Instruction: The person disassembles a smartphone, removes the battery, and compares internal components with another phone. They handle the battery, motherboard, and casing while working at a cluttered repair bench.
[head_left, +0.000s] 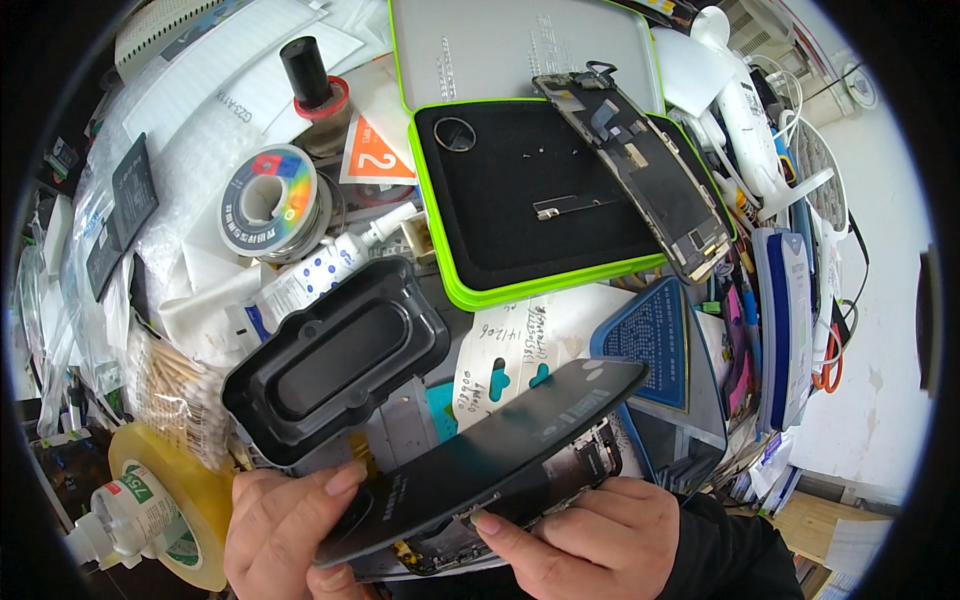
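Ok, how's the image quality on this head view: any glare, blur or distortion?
Head view: strong fisheye bending, with the green-edged mat bowed and black vignette at the corners; the white wall at right is overexposed; soft sheen on the dark phone panel between the left hand and right hand; centre sharp, rim softer.

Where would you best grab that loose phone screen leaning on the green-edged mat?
Probably by its long side edges near the middle, coming from above. The phone screen lies tilted across the right rim of the green-edged mat, inner side up, with thin ribbon cables at both ends, so those ends and the exposed parts are best left untouched.
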